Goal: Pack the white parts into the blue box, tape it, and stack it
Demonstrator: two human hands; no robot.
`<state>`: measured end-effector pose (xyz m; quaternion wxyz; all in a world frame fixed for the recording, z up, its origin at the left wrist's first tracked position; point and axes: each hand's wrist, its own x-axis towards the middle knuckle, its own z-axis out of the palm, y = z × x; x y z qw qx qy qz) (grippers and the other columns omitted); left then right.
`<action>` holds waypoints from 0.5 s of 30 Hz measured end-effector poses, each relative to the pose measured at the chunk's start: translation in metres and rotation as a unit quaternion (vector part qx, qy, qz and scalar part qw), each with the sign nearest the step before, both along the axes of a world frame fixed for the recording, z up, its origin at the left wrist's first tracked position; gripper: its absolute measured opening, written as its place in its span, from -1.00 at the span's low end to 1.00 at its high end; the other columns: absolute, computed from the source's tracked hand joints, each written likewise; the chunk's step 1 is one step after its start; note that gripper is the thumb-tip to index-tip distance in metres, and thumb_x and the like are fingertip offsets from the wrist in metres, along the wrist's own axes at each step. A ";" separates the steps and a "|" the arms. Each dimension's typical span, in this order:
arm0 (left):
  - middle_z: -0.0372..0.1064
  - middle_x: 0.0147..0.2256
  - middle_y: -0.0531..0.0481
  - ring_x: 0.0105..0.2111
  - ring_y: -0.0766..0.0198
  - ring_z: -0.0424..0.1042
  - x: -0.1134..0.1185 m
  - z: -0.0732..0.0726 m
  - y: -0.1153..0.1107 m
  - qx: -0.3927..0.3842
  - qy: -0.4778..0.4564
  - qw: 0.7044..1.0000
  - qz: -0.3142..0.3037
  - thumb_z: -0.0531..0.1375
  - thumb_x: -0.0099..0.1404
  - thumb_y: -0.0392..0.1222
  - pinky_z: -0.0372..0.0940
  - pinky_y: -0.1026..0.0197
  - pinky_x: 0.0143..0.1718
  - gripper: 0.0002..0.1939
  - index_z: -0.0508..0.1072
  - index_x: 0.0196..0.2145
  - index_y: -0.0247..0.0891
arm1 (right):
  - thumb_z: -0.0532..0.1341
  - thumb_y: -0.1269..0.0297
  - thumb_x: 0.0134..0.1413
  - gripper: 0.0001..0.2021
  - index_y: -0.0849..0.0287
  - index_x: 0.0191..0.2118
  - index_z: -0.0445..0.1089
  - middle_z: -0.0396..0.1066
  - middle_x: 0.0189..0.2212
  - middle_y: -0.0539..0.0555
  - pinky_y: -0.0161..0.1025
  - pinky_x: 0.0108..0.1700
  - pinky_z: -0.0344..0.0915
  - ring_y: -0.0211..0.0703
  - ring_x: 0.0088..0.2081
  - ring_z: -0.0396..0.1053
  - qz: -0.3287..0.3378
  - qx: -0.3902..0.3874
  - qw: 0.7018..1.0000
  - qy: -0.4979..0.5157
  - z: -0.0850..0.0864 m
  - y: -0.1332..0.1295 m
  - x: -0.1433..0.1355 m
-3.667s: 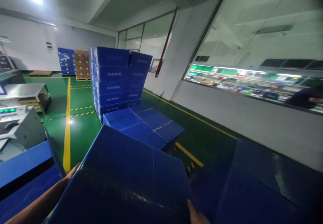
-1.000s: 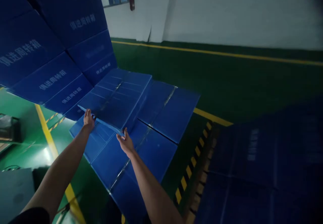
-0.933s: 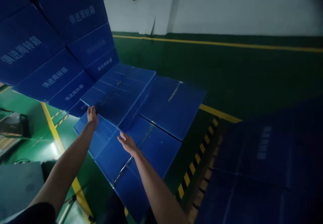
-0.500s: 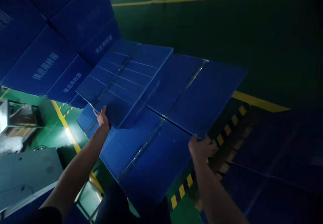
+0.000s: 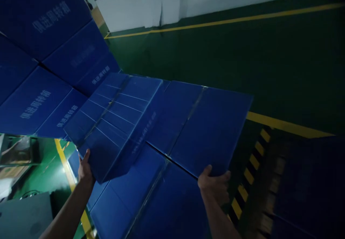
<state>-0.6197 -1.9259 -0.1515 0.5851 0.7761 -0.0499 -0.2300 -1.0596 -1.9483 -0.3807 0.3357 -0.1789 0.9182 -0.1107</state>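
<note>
Head view, dim light, blue cast throughout. Left hand (image 5: 85, 170) at 7 o'clock, fingers curled up against the near left corner of a raised blue corrugated-plastic box (image 5: 113, 120) with white crease lines across its lid; thumb side showing, remaining fingers hidden under the edge, so exact hold not readable. Right hand (image 5: 215, 185) at 5 o'clock, thumb laid on top and fingers wrapped under the near corner of a flat blue corrugated-plastic box with a taped centre seam (image 5: 203, 127), pinching that corner. Raised box sitting one layer higher than the flat box, touching it along its right side, pale printing faint on that side face. Low layer of further flat blue boxes (image 5: 151, 203) running toward 6 o'clock between the forearms. Tall stack of blue boxes with pale printed lettering (image 5: 45, 77) filling 9 to 11 o'clock, directly behind the raised box. Green painted floor (image 5: 215, 52) with yellow line at 12 to 3 o'clock; black-and-yellow hazard striping (image 5: 250, 167) at 4 o'clock beside the low layer. Judged step: squaring boxes on the low layer, both hands set on near corners. Next move likely calls for an even push or pull from both corners, keeping edges flush with neighbours.
</note>
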 end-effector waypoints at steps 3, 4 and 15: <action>0.59 0.22 -0.09 0.10 -0.08 0.68 -0.002 0.004 -0.011 -0.032 0.001 0.999 0.015 0.43 0.38 -0.05 0.65 -0.11 0.12 -0.36 0.45 0.37 0.00 | -0.12 -0.42 0.47 -0.05 0.12 0.67 -0.25 0.28 0.35 0.60 0.58 0.16 0.38 0.80 0.21 0.42 0.002 0.008 1.000 -0.010 0.003 -0.002 -0.001; 0.58 0.23 -0.09 0.11 -0.08 0.67 -0.001 0.004 -0.015 -0.037 0.001 0.999 0.016 0.43 0.38 -0.05 0.64 -0.12 0.13 -0.37 0.46 0.36 0.00 | -0.12 -0.42 0.47 -0.05 0.11 0.67 -0.25 0.28 0.36 0.58 0.57 0.16 0.39 0.80 0.21 0.42 0.000 0.010 1.000 -0.013 0.003 -0.002 -0.001; 0.58 0.20 -0.07 0.06 0.09 0.68 0.014 -0.008 -0.143 -0.138 -0.039 0.987 -0.067 0.36 0.46 -0.19 0.56 -0.09 0.23 -0.45 0.45 0.35 -0.02 | -0.16 -0.43 0.46 -0.06 0.11 0.67 -0.25 0.28 0.36 0.57 0.57 0.14 0.41 0.79 0.20 0.43 0.002 0.009 1.000 -0.014 0.003 -0.001 -0.002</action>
